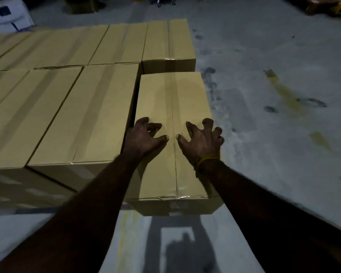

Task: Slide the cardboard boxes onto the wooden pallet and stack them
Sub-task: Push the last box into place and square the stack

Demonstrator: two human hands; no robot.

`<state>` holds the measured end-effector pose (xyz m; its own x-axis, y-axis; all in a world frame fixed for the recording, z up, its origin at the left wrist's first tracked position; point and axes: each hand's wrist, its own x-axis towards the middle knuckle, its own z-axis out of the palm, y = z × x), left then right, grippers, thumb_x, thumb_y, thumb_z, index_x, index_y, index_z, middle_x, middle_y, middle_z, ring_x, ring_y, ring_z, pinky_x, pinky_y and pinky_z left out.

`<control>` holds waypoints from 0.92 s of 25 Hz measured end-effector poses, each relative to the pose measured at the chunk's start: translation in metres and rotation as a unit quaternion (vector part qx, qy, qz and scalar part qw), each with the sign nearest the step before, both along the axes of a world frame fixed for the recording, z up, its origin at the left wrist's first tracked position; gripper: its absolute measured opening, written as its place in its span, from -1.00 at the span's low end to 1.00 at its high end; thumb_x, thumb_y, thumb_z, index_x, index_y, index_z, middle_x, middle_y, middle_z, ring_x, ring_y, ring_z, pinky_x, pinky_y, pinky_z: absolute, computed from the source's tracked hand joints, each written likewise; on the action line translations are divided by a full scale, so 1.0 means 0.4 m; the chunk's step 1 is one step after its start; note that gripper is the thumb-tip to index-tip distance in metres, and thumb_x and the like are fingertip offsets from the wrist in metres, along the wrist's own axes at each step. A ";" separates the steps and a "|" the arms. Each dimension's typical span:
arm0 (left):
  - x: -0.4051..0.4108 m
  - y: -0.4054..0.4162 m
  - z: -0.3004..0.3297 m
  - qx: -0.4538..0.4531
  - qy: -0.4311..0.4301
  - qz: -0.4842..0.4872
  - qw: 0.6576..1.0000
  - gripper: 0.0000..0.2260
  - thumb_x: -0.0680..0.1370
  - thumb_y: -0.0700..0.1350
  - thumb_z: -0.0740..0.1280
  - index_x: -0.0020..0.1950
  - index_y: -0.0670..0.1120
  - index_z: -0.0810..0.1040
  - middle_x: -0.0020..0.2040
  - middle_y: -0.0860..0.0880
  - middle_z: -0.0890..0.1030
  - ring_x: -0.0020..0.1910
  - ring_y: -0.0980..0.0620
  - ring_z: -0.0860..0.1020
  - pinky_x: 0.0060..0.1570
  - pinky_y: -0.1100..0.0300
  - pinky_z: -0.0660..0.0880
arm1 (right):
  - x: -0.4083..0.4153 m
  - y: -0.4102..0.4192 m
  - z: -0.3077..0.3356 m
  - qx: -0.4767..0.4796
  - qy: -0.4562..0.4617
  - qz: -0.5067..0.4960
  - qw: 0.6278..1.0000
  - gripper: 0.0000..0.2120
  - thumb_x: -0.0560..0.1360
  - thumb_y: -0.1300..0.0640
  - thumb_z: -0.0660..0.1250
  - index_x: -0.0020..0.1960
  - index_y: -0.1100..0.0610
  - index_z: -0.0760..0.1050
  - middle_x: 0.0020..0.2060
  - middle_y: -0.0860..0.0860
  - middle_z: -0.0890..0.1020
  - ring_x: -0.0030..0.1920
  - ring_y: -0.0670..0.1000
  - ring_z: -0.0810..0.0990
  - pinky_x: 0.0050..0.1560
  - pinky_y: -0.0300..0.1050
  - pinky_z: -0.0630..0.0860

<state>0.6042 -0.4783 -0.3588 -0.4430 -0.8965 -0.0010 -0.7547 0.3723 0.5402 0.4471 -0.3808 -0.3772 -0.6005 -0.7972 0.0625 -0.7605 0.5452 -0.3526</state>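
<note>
Both hands on top of the near cardboard box [172,107], one each side of its taped centre seam [173,154]. Left hand [144,135]: fingers bent, claw-like, tips pressing the lid near the box's left edge, thumb pointing at the seam. Nothing enclosed in the grip. Right hand [201,137]: same claw posture, fingertips on the lid, outer fingers curling at the box's right edge, thumb toward the seam. Thumbs close together, not touching. Yellow band [206,160] on the right wrist.

Box under the hands sits lower than the stacked boxes [83,115] directly left of the left hand; narrow dark gap between them. Beyond the fingertips, another box [168,46] in line with this one, just apart from its far end. More boxes fill the area left and ahead of the left hand.

Concrete floor [274,75] right of the right hand, stained with dark marks and yellow smears. Pallet not distinguishable under the boxes.
</note>
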 end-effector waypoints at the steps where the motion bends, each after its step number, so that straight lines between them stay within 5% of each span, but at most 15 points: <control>1: 0.009 -0.009 -0.002 -0.006 -0.033 -0.020 0.999 -0.39 0.43 0.30 0.41 0.43 0.11 0.46 0.55 -0.02 0.25 0.50 -0.09 0.26 0.46 -0.11 0.23 | 0.001 -0.011 -0.004 0.001 0.004 0.003 1.000 -0.42 0.47 -0.36 0.21 0.43 -0.15 0.36 0.39 0.12 0.23 0.30 0.29 0.26 0.26 0.22 0.28; 5: 0.060 0.013 0.021 0.019 -0.185 -0.141 0.972 -0.10 0.26 0.57 0.17 0.55 0.29 0.13 0.62 -0.03 -0.02 0.57 -0.23 -0.05 0.50 -0.24 -0.03 | -0.008 -0.030 -0.002 0.022 -0.004 0.022 1.000 -0.42 0.49 -0.34 0.21 0.45 -0.16 0.31 0.46 0.12 0.18 0.35 0.32 0.22 0.28 0.23 0.27; 9: 0.133 0.087 0.045 0.027 -0.260 -0.232 0.937 0.00 0.16 0.63 0.09 0.55 0.35 -0.05 0.62 0.04 -0.19 0.58 -0.17 -0.18 0.48 -0.32 -0.10 | -0.002 0.017 0.011 0.060 -0.035 0.067 0.995 -0.41 0.55 -0.32 0.13 0.53 -0.17 0.17 0.55 0.08 0.04 0.50 0.37 0.00 0.42 0.34 0.13; 13: 0.153 0.127 0.070 0.020 -0.289 -0.231 0.929 -0.13 0.35 0.47 0.32 0.56 0.30 0.02 0.62 0.02 -0.10 0.58 -0.15 -0.06 0.47 -0.32 0.01 | 0.044 0.110 0.045 0.108 -0.019 0.134 0.985 -0.40 0.55 -0.31 0.11 0.54 -0.20 0.09 0.57 0.04 0.00 0.55 0.29 -0.10 0.46 0.40 -0.03; 17: 0.154 0.191 0.083 0.028 -0.283 -0.243 0.927 -0.19 0.40 0.36 0.39 0.55 0.25 0.12 0.62 -0.02 0.00 0.57 -0.11 0.07 0.44 -0.25 0.22 | 0.081 0.207 0.083 0.157 -0.012 0.202 0.967 -0.37 0.52 -0.30 0.23 0.53 -0.22 0.14 0.56 0.06 0.05 0.55 0.24 -0.02 0.45 0.40 0.04; 23: 0.216 0.255 0.107 -0.043 -0.344 -0.206 0.915 -0.30 0.47 0.15 0.43 0.52 0.33 0.15 0.60 0.10 0.08 0.55 -0.20 0.10 0.37 -0.44 0.05 | 0.073 0.339 0.065 0.132 -0.026 0.240 0.961 -0.42 0.54 -0.06 0.33 0.50 -0.26 0.22 0.55 0.06 0.11 0.55 0.15 0.03 0.41 0.34 0.24</control>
<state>0.6907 -0.3762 -0.3161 -0.6639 -0.6639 -0.3442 -0.6914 0.7203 -0.0557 0.4763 -0.2453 -0.3512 -0.1558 -0.9671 -0.2010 -0.9319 0.2114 -0.2946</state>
